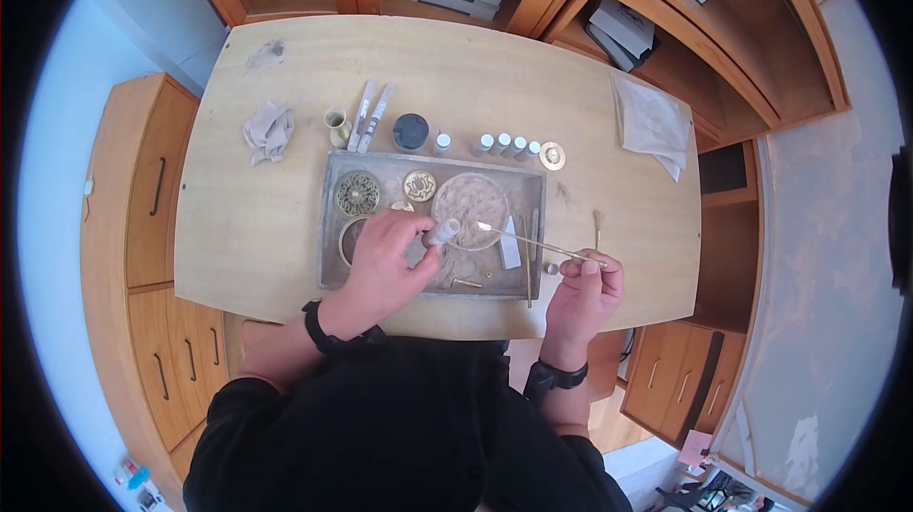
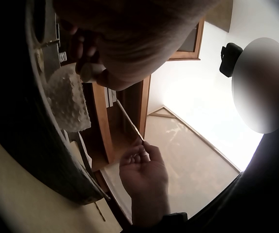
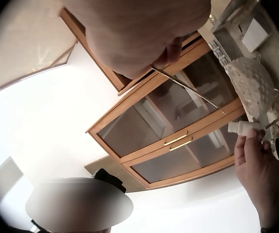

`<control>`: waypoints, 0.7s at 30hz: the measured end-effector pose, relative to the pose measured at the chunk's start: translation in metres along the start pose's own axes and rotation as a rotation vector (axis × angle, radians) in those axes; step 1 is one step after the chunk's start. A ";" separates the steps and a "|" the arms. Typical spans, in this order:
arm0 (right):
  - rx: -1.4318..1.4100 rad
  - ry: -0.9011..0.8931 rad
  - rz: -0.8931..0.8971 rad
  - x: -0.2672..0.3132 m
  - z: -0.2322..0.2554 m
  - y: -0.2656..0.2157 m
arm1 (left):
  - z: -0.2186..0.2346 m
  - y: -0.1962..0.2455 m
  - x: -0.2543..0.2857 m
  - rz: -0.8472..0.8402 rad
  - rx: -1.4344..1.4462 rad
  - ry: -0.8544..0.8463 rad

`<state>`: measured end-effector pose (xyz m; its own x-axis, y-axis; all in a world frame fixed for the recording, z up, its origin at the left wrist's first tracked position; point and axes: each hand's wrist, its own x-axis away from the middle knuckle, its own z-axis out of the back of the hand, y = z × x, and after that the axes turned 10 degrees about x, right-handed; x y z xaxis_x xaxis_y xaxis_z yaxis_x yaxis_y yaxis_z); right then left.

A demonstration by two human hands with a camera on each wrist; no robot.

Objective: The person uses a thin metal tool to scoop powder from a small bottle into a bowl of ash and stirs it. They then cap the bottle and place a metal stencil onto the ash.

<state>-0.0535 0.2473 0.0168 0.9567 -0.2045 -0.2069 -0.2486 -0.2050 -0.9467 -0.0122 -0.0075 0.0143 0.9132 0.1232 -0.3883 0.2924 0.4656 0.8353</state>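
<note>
My left hand holds a small translucent vial by its sides, its uncapped neck pointing right. In my right hand a thin brass-coloured rod is pinched near its end. The rod's far tip, pale and widened like a small spoon, lies just right of the vial's mouth in the head view. Below both stands a round bowl of grey ash, its dimpled outer wall showing in the right wrist view. That view also shows the vial with a ridged neck.
A grey tray carries the bowl, a pierced lid, a patterned brass disc and a white plate. Behind it stand a dark jar, several capped vials and a brass vase. A brush lies right.
</note>
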 end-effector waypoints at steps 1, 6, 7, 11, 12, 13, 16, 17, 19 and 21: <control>-0.013 -0.016 0.022 -0.001 -0.002 -0.001 | 0.000 -0.001 0.000 -0.004 -0.001 -0.004; 0.021 -0.072 0.083 0.003 -0.012 -0.006 | -0.002 -0.004 0.002 -0.016 -0.002 -0.007; 0.039 -0.074 0.082 0.004 -0.013 -0.006 | -0.002 -0.003 0.002 -0.014 0.001 -0.005; 0.073 -0.085 0.086 0.006 -0.013 -0.005 | -0.003 -0.004 0.003 -0.014 0.003 0.004; 0.078 -0.090 0.091 0.007 -0.012 -0.005 | -0.003 -0.004 0.003 -0.015 0.004 0.003; 0.083 -0.095 0.096 0.007 -0.012 -0.005 | -0.003 -0.003 0.002 -0.015 0.004 0.001; 0.116 -0.103 0.103 0.009 -0.010 -0.006 | -0.001 -0.001 0.001 -0.024 0.001 -0.014; 0.129 -0.105 0.105 0.010 -0.010 -0.006 | 0.000 -0.001 0.000 -0.029 -0.001 -0.020; 0.137 -0.107 0.109 0.011 -0.010 -0.007 | -0.001 -0.002 0.001 -0.028 0.012 -0.026; 0.138 -0.103 0.115 0.012 -0.011 -0.009 | 0.000 -0.003 0.001 -0.027 0.015 -0.029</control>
<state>-0.0418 0.2367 0.0253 0.9354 -0.1181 -0.3333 -0.3410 -0.0510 -0.9387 -0.0125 -0.0082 0.0118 0.9128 0.0855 -0.3993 0.3207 0.4552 0.8306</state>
